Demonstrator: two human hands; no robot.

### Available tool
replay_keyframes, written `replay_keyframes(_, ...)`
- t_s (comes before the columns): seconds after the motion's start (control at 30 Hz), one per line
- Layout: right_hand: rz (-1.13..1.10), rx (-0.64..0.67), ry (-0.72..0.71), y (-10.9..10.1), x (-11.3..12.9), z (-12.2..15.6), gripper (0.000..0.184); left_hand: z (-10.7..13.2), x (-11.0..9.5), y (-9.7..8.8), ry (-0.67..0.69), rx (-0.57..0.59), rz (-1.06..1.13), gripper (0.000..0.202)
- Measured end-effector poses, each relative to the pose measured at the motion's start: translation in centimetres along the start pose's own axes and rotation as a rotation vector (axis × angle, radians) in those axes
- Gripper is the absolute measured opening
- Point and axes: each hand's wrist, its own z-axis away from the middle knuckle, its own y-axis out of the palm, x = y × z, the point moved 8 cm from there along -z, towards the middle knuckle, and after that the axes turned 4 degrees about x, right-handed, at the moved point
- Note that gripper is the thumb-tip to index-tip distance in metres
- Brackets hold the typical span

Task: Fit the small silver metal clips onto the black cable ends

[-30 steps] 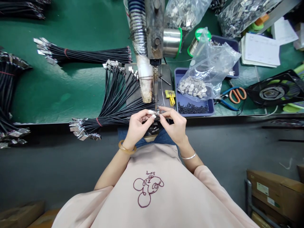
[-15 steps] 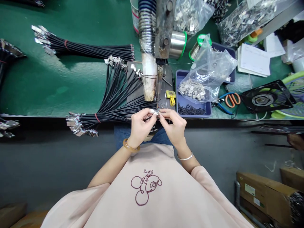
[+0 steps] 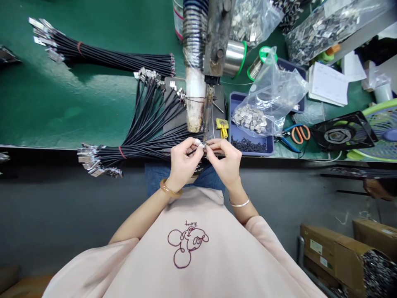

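Note:
My left hand (image 3: 182, 162) and my right hand (image 3: 226, 162) meet at the near edge of the green bench (image 3: 62, 107), fingertips together. Between them they pinch a small metal connector (image 3: 204, 145) on the end of a thin black cable. The left forefinger wears white tape. A fanned bundle of black cables (image 3: 149, 128) with metal ends lies just to the left, tied with a red band. The soldering fixture (image 3: 214, 49) stands right behind the hands.
A blue tray (image 3: 248, 142) holds small black parts and a clear bag of metal shells (image 3: 263, 103). Solder spools (image 3: 235, 54), orange-handled scissors (image 3: 299, 133), a black fan (image 3: 339, 133), papers (image 3: 328, 85) and another cable bundle (image 3: 102, 58) lie around. Cardboard boxes (image 3: 338, 252) stand at lower right.
Both hands stay pinched on the small connector, working it with slight finger movements. The view has drifted, so the bench things sit a little further left and higher.

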Motion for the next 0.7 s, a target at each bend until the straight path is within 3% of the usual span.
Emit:
replay_keyframes(0.3, 0.021, 0.037, -0.039, -0.1, 0.9, -0.7, 0.013, 0.0, -0.1, -0.1, -0.020, -0.033, 0.017, 0.008)
replay_keyframes(0.7, 0.197, 0.094, -0.094, 0.0, 1.5, 0.5, 0.015, 0.5, 0.4, 0.2, -0.052, 0.000, -0.031, 0.012)
